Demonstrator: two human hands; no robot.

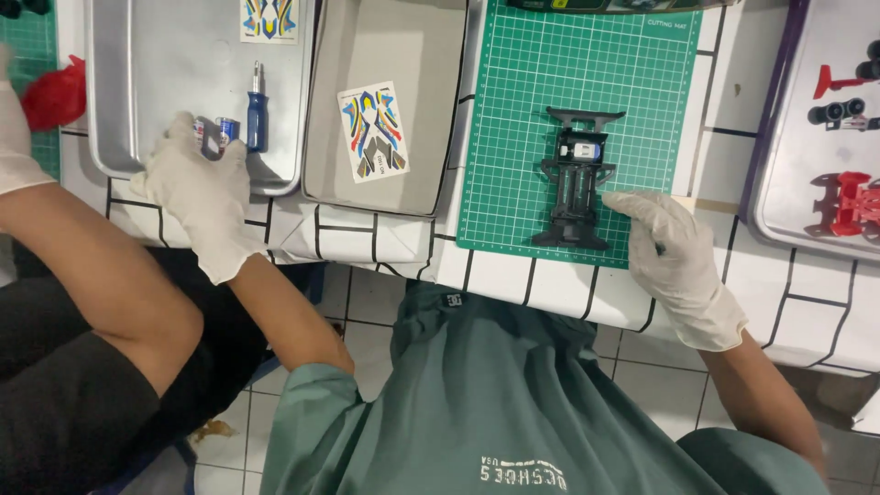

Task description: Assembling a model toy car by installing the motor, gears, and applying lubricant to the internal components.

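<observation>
Head view: we had both gloved hands on the bench, one at each work spot

Our left hand (203, 188) reached into the metal tray (137, 92) with its fingers (188, 128) clenched round a small battery (223, 130), lying just beside the blue-handled screwdriver (257, 108), which the tray's raised rim kept from rolling off. Our right hand (674, 261) lay released, fingertips touching the black toy-car chassis (576, 179), seemingly steadying it flat on the green cutting mat (513, 137). Between them sat a grey tray (431, 110) holding a coloured sticker sheet (373, 131). Another person's gloved arm (55, 238) came in from the left, and red car parts (852, 203) lay in a further tray at right
</observation>
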